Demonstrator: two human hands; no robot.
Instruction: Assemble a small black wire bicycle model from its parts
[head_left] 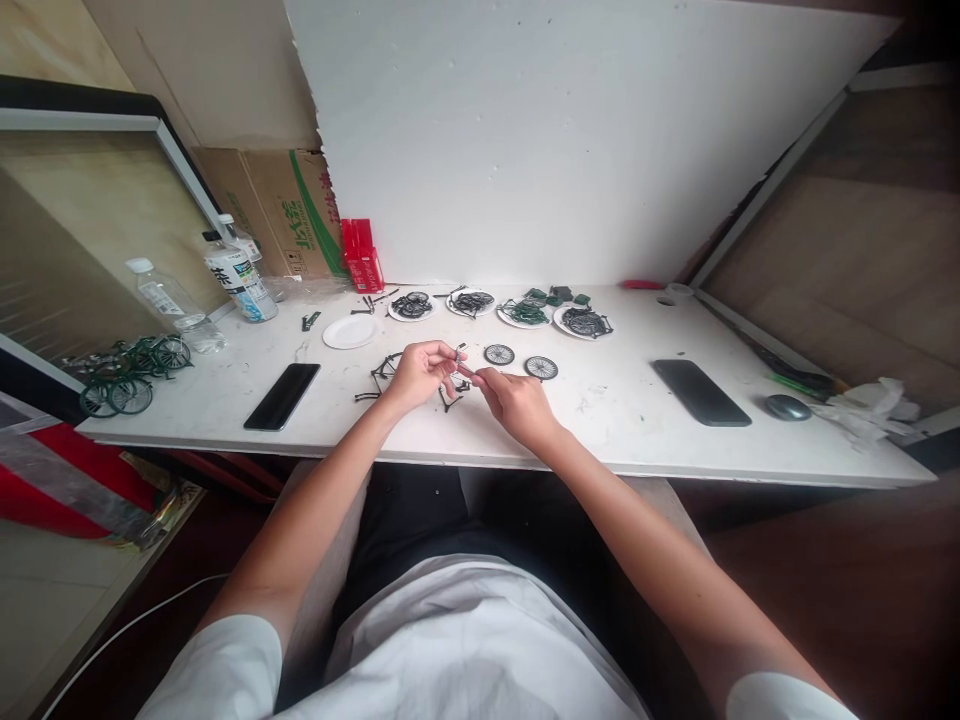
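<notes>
A small part [458, 366], dark with a pale metal end, sits between both hands just above the near middle of the white table [615, 425]. The left hand [417, 376] pinches it between thumb and forefinger, with the other fingers curled in loosely above it. The right hand [519, 402] meets it from the other side, its thumb and forefinger pressed together on the same part, so the fingertips of the two hands nearly touch. The part is too small to tell its exact shape.

Under and just left of the left hand lies a thin black frame piece [381, 374]. Just beyond the right hand two small spoked wheels [499, 354] [541, 368] lie flat on the table, near each other but apart.

Farther back stands a row of four plates heaped with dark and green parts [471, 301], and a white plate [349, 332] sits to their left. A black phone [282, 396] lies to the left of the hands, and a second phone [700, 392] lies to the right with a mouse [787, 407] beyond it. At the far left are green model bicycles [124, 378] and two water bottles [241, 278].
</notes>
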